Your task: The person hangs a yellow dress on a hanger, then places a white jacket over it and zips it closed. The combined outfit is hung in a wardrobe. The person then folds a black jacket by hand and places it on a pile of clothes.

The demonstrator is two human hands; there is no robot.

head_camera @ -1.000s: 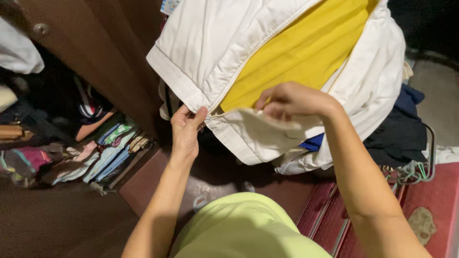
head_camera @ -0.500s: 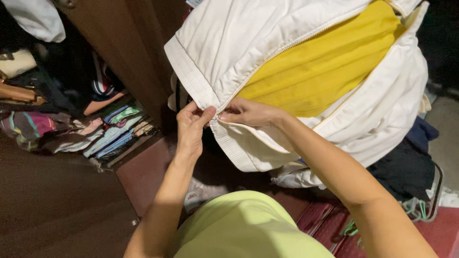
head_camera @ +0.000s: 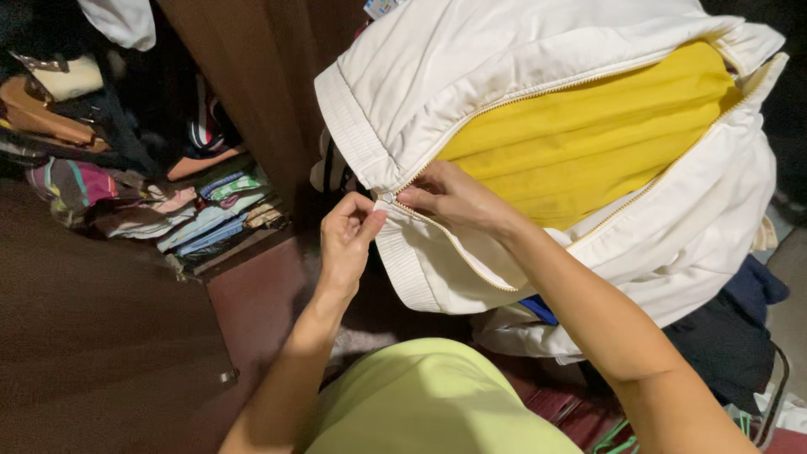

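Observation:
A white zip-up jacket [head_camera: 504,59] hangs in front of me, unzipped, with a yellow garment [head_camera: 588,143] showing inside it. My left hand [head_camera: 349,240] pinches the bottom end of the jacket's zipper at the ribbed hem. My right hand [head_camera: 450,197] pinches the other side of the zipper right beside it, fingertips almost touching the left hand's. Both arms reach up from my lime-green top.
A dark wooden wardrobe door [head_camera: 252,84] stands left of the jacket. Folded clothes [head_camera: 210,223] and bags [head_camera: 50,109] fill the shelves at left. Dark and blue garments [head_camera: 740,336] lie at lower right above a red surface [head_camera: 261,303].
My right hand came down from the jacket's right flap to the zipper's bottom end, meeting the left hand. The jacket has shifted right in view and opened wider.

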